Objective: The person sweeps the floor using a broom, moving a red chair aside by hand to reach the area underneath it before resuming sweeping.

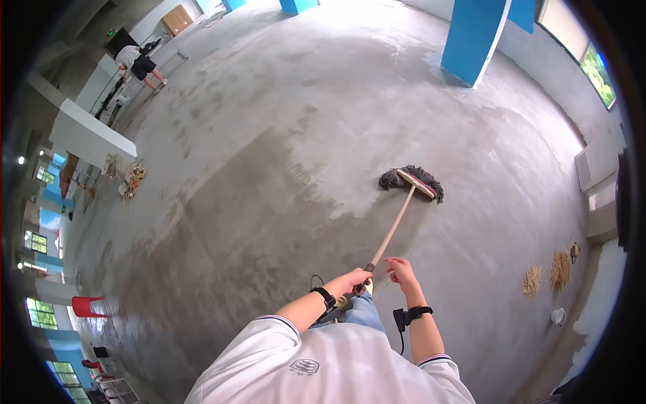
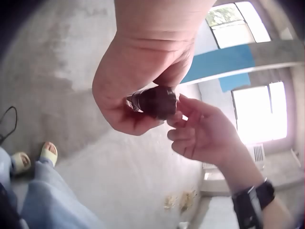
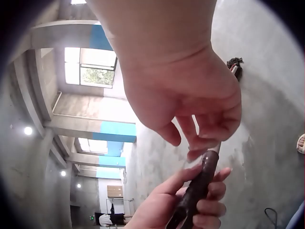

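Observation:
A mop with dark grey strands (image 1: 431,180) lies with its head on the concrete floor. Its pale wooden handle (image 1: 394,227) slants back toward the person. My left hand (image 1: 351,281) grips the dark brown sleeve (image 3: 204,174) at the handle's near end, fingers wrapped round it in the right wrist view. Just right of the handle, my right hand (image 1: 402,272) is held with loosely bent fingers and nothing in them. In the left wrist view its fingertips (image 2: 177,119) are close beside the end of the brown sleeve.
Darker, damp-looking floor (image 1: 235,222) spreads left of the mop. A blue pillar (image 1: 471,40) rises ahead. Straw bundles (image 1: 560,271) and a small white cup-like object (image 1: 558,316) are at right. A red bucket (image 1: 89,307) stands left; another person (image 1: 140,64) bends over far left.

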Motion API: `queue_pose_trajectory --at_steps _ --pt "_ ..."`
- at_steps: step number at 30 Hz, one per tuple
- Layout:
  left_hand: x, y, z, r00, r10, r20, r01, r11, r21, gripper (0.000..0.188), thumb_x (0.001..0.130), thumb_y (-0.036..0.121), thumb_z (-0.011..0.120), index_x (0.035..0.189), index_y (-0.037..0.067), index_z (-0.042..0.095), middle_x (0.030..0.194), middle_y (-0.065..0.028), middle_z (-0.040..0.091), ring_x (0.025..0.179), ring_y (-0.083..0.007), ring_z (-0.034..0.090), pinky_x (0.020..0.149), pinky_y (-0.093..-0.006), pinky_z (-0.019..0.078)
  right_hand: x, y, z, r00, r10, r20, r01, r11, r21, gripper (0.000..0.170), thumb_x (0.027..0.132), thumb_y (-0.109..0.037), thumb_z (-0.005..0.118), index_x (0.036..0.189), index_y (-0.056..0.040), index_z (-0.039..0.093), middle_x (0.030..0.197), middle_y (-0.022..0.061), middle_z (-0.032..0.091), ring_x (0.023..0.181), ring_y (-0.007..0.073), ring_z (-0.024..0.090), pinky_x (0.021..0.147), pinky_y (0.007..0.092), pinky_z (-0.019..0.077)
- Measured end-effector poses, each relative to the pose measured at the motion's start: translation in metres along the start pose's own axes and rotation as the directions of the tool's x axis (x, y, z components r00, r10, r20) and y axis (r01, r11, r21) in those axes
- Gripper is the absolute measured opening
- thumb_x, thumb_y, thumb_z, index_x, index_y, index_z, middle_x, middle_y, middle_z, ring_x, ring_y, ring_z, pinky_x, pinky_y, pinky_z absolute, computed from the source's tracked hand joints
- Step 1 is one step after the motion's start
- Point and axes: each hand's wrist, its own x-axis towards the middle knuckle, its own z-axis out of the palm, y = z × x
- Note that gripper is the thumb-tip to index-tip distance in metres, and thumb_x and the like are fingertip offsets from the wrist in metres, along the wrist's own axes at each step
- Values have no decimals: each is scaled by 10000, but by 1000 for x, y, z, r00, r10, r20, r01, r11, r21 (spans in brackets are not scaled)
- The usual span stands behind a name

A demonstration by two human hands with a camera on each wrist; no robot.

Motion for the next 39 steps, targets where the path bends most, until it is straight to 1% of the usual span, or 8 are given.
queue_pose_trajectory --at_steps 4,9,12,17,27,35,38,39 --pt "1 9 27 997 39 -73 -45 996 -76 131 860 129 564 891 3 582 702 -11 535 513 -90 511 375 -252 392 31 6 -21 984 127 -126 -116 989 94 494 900 -349 549 1319 -112 441 898 93 589 673 161 544 576 260 453" --pt "-15 43 20 991 100 -87 -94 993 73 286 861 97 555 1117 4 469 690 -20 525 475 -88 488 373 -248 384 93 10 -24 923 299 242 -382 787 485 570 868 -478 566 1290 -131 403 1078 155 547 932 275 511 817 396 452" --pt "-47 60 10 984 135 -119 -127 989 76 611 869 97 538 1360 166 181 672 -29 503 440 -81 447 356 -248 353 100 -8 3 972 91 218 -199 813 547 626 858 -467 585 1283 -55 381 1085 160 571 939 292 537 845 425 453" --pt "-127 61 -17 982 180 -53 -181 984 -3 641 858 76 531 1401 168 202 715 -36 517 488 -84 456 400 -236 374 133 -32 58 972 125 201 -219 794 567 611 848 -388 623 1201 57 398 995 168 619 915 304 597 858 461 477" --pt "-271 -37 -196 982 161 -94 -136 962 235 671 820 29 538 1420 148 264 806 -18 519 545 -57 440 428 -213 359 162 60 258 811 420 406 -500 859 109 149 882 -115 526 1006 -34 508 975 135 667 863 239 663 688 332 553" --pt "-360 -186 -305 986 88 -145 -99 992 -72 663 868 88 563 1445 139 241 911 -50 613 538 -51 443 454 -197 372 81 100 434 730 576 367 -509 817 -270 101 820 -182 603 830 -84 580 771 48 626 711 191 657 627 318 564" --pt "-409 -249 -304 801 362 -476 31 770 637 570 861 244 562 1369 70 370 1068 -171 635 860 -325 639 746 -381 497 67 184 472 741 528 416 -512 844 -159 144 804 -203 632 842 -74 582 787 58 624 693 189 650 609 331 564" --pt "-423 -264 -305 819 339 -463 48 764 644 570 861 244 562 1369 70 370 1068 -171 635 860 -325 639 746 -381 497 69 206 483 748 491 447 -464 868 -177 183 795 -193 651 873 -52 561 791 73 624 687 200 649 620 351 574"
